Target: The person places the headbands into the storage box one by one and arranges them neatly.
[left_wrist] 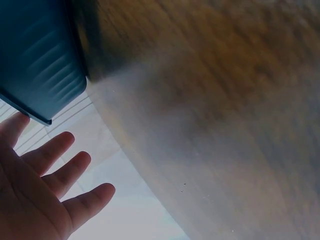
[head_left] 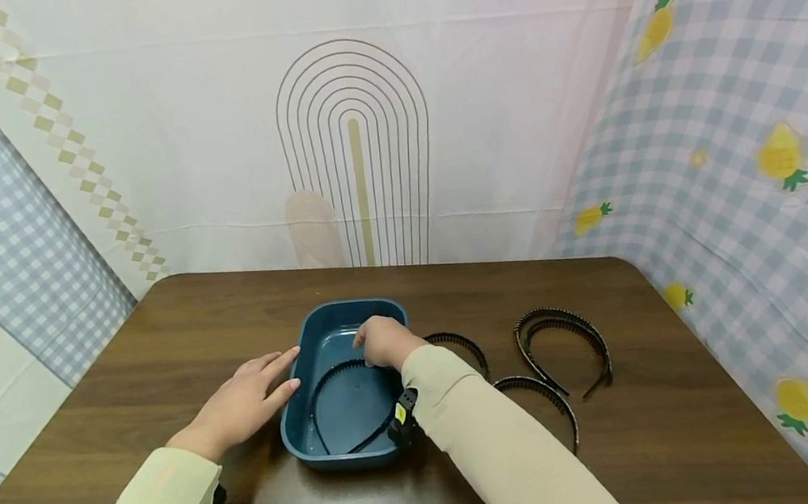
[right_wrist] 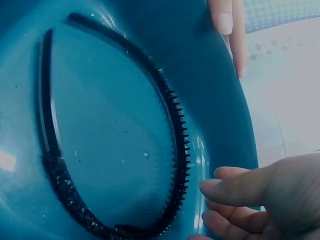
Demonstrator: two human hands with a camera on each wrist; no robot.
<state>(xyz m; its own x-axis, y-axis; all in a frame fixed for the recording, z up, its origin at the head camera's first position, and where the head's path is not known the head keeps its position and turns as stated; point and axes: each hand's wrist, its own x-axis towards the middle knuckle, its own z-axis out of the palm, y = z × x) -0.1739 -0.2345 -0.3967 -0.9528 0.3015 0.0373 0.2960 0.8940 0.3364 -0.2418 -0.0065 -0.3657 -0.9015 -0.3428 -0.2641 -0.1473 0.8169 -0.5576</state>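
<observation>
A black toothed headband (head_left: 322, 390) lies in the blue plastic bin (head_left: 292, 433). The right wrist view shows the headband (right_wrist: 177, 130) flat on the bin floor, its teeth along one side and speckled glitter on the other. My right hand (head_left: 389, 341) reaches inside the bin beside it. Its thumb and fingers (right_wrist: 230, 192) are loosely bent, a small gap from the band, with nothing seen between them. With fingers spread, my left hand (head_left: 246, 401) touches the bin's left rim. In the left wrist view, the left hand (left_wrist: 45, 175) is by the bin's outer wall.
To the right of the bin, a headband (head_left: 468, 347) lies partly behind my right arm and another headband (head_left: 561, 403) lies nearer. Farther right, two dark headbands (head_left: 599, 343) overlap. All rest on the brown wooden table (head_left: 235, 317), with a printed cloth (head_left: 222, 180) behind it.
</observation>
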